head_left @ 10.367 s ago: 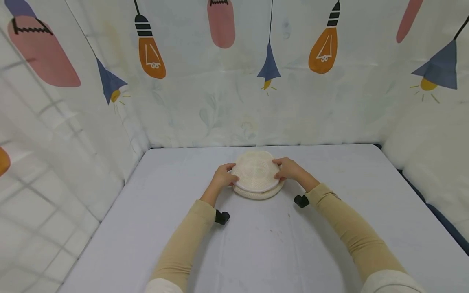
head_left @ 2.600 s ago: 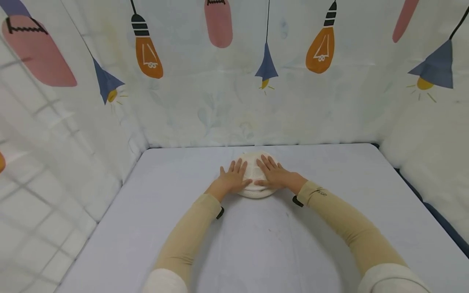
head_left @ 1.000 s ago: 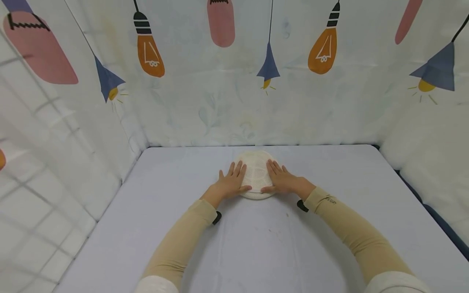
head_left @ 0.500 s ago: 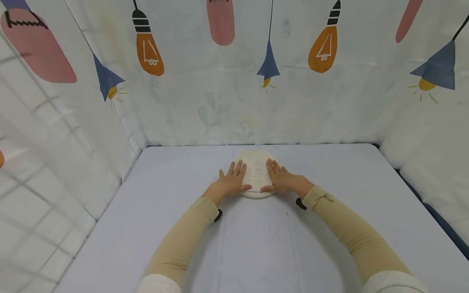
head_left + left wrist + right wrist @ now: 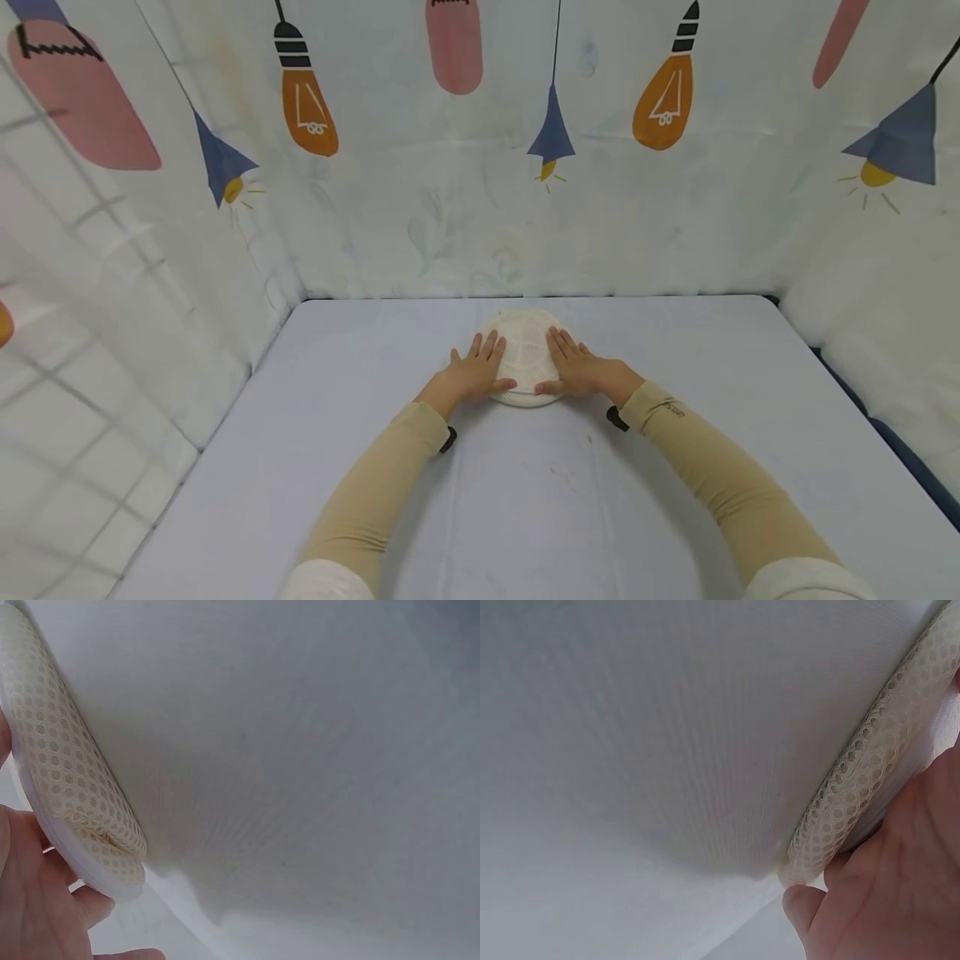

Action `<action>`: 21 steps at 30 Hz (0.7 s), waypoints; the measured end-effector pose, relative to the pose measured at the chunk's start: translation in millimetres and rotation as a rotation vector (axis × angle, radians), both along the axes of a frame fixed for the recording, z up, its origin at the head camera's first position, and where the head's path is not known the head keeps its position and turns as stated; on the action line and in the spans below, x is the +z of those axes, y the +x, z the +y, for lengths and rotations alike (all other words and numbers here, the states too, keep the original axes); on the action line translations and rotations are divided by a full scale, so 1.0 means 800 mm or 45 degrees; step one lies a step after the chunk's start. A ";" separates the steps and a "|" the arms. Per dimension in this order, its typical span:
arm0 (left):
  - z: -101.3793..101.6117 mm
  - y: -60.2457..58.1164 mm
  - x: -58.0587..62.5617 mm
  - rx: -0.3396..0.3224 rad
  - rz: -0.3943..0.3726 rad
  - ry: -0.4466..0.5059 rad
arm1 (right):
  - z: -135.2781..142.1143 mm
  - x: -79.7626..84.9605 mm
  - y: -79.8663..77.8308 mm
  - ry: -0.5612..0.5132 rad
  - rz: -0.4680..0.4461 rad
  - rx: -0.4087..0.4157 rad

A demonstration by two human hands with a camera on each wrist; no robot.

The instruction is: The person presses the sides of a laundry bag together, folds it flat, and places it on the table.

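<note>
A round, flattened cream mesh bag with a pale piped rim lies near the far edge of the table. My left hand rests on its left side, fingers spread and straight. On the right side my right hand presses with straight fingers, thumb pointing inward. In the left wrist view the mesh shows honeycomb holes and a crumpled fold near the rim, beside the left hand. The right wrist view shows the bag's thick mesh edge against the right hand. Both palms hide parts of the bag.
A white cloth-covered table spreads out on all sides of the bag. A printed curtain rises straight behind the far edge, with further curtains at left and right. Dark wrist straps show under both cuffs.
Earlier both hands held the bag by its sides, with a lower layer jutting out. They then spread flat on top and moved slightly apart. Over the last second the hands have stayed nearly still.
</note>
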State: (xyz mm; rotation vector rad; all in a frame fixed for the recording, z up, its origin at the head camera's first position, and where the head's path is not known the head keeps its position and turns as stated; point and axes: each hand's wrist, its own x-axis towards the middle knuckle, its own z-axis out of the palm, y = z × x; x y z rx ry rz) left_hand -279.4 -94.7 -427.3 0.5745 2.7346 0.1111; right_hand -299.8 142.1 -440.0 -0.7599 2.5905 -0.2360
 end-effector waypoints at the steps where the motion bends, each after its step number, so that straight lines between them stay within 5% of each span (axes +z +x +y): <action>1: 0.000 0.000 0.001 0.002 -0.002 0.008 | 0.001 -0.001 -0.001 -0.003 -0.004 -0.001; 21: -0.022 -0.002 0.011 -0.031 -0.002 0.153 | 0.009 0.015 0.001 -0.268 0.053 0.015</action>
